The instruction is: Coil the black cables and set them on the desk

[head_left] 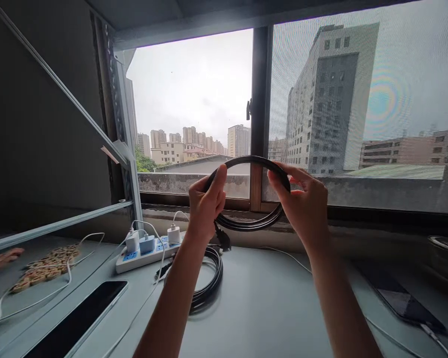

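Note:
A black cable point(252, 226), wound into a round coil, is held up in front of the window above the table. My left hand point(205, 201) grips the coil's left side, its thumb pointing up along the loop. On the right side, my right hand point(302, 191) pinches the coil between thumb and fingers. A dark connector point(222, 237) hangs from the coil just below my left hand. Behind my left forearm, a second black cable coil point(214, 283) lies on the table, partly hidden by that arm.
A white power strip point(149, 256) with several plugged-in chargers stands at the left back. A phone point(82, 318) lies in front of it; another phone point(403, 298) charges at right, near a clear container point(447, 256). Another person's hand point(4, 259) shows at the far left, beside a patterned mat point(48, 266).

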Motion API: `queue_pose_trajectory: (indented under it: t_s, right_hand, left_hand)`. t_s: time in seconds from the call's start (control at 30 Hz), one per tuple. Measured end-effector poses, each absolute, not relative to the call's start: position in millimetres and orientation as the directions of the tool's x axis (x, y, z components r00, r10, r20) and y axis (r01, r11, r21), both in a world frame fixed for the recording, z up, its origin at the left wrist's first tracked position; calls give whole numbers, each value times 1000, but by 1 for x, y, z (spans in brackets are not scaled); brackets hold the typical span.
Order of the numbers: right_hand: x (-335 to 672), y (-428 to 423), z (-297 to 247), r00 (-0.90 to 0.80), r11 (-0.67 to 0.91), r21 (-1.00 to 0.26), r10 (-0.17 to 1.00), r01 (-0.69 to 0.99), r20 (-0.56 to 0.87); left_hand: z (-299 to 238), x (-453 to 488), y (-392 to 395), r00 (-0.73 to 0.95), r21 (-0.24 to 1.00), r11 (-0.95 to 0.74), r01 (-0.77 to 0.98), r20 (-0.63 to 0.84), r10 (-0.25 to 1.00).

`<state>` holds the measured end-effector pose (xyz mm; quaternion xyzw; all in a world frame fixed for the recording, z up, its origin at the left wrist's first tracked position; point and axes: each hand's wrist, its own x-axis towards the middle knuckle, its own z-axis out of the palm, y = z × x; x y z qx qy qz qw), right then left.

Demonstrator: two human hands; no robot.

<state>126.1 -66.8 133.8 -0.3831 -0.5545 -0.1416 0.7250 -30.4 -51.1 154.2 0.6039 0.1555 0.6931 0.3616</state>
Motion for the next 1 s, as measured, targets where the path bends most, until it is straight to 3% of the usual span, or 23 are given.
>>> queue_pose_trajectory:
  t_s: [0.1, 0.23, 0.33, 0.43, 0.53, 0.7, 0.8, 0.9, 1.0]
  right_hand:
    - [119, -74, 136, 400, 727, -400, 187, 557, 897]
    - [106, -83, 136, 483, 761, -297, -24, 576, 875]
    - [100, -91, 136, 467, 759, -271, -49, 592, 883]
    - [98, -96, 138, 503, 794, -348, 62, 499, 862]
    - [101, -97, 141, 523, 814, -494, 290, 305, 801]
    - [110, -95, 143, 348, 788, -616, 585, -26, 733]
    - [113, -95, 143, 250, 754, -648, 651, -107, 717]
    - [112, -95, 142, 157, 736, -675, 674, -56, 722]
    - [107, -94, 141, 207, 770, -638, 627, -19, 751]
  left_hand:
    - [153, -26, -52, -119, 607, -723, -331, 733, 670]
    - [152, -22, -55, -210, 523, -771, -363, 760, 615]
    - [153, -22, -55, -258, 467, -802, -372, 779, 572]
    - [153, -24, -53, -239, 482, -785, -390, 770, 592]
    - [153, -24, -51, -204, 534, -732, -423, 731, 651]
    - [151, -21, -49, -143, 576, -681, -452, 707, 692]
    - [150, -18, -49, -137, 572, -704, -422, 727, 673]
    - [149, -17, -49, -144, 581, -723, -374, 734, 664]
    - [148, -19, -45, -89, 645, -690, -328, 706, 702]
